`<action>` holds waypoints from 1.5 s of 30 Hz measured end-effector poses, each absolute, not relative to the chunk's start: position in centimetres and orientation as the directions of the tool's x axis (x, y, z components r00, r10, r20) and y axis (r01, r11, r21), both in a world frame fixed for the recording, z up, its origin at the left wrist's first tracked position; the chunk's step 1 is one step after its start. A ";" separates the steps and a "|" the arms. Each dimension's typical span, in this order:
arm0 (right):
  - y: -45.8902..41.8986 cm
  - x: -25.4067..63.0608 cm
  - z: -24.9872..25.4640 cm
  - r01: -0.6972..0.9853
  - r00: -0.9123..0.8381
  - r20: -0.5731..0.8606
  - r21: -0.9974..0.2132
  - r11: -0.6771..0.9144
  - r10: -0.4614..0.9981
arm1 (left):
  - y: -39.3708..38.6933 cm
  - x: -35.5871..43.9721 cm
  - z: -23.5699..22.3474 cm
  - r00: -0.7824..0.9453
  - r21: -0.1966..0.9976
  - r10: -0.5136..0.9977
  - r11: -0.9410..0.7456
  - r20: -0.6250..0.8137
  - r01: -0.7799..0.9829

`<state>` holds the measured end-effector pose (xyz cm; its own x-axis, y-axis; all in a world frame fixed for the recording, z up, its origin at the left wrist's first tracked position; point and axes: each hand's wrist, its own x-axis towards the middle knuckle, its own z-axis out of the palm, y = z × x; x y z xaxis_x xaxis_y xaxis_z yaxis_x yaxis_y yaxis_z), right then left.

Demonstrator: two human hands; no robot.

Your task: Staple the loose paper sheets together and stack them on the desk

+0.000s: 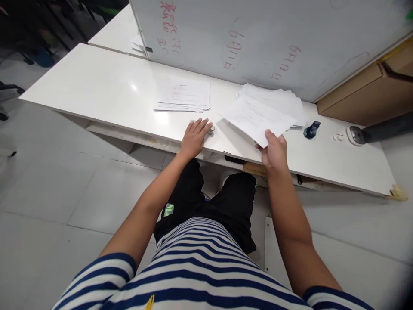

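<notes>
My right hand [274,153] pinches the near corner of a white sheet of paper [258,118], thumb on top. I cannot tell whether it is one sheet or a few. The sheet is tilted above the desk and partly covers a loose pile of papers [274,99] behind it. My left hand [194,137] lies palm down at the desk's front edge, fingers stretched out. Under its fingers is a small silver-grey object [211,129], mostly hidden, its kind unclear. Beyond that hand lies a neater stack of printed sheets [183,94].
The long white desk [106,82] has an open shelf below, holding a dark flat object [234,159]. A whiteboard [206,34] with red writing stands along the back. To the right are a dark blue object [312,129], a small white piece [337,137] and a cardboard box [361,92].
</notes>
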<state>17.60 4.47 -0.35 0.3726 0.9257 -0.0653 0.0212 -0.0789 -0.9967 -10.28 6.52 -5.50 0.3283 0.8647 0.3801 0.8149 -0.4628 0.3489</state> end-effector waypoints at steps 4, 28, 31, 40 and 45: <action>11.8 12.6 0.2 0.025 0.248 -0.078 -0.996 -0.087 0.966 | 6.3 -10.2 -5.4 0.346 0.320 0.859 -0.471 0.377 0.822; 15.0 19.5 -4.0 0.848 0.425 0.249 -0.447 -0.285 0.870 | 6.2 -10.4 -5.5 0.352 0.274 0.846 -0.477 0.401 0.835; 14.2 21.3 -4.0 0.801 0.492 0.089 -0.436 -0.410 0.866 | 6.3 -10.5 -5.7 0.348 0.253 0.837 -0.477 0.422 0.842; 12.5 20.4 -4.2 0.848 0.473 0.181 -0.360 -0.389 0.862 | 6.4 -10.5 -5.7 0.345 0.245 0.843 -0.467 0.413 0.849; 12.9 20.6 -3.9 0.844 0.490 0.258 -0.381 -0.378 0.833 | 6.4 -10.5 -5.8 0.341 0.245 0.834 -0.473 0.435 0.846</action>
<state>20.64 12.93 -3.88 0.4898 0.8327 0.2584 0.8438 -0.3780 -0.3811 -10.52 6.36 -5.79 0.3405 0.8337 0.4347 0.8462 -0.4733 0.2448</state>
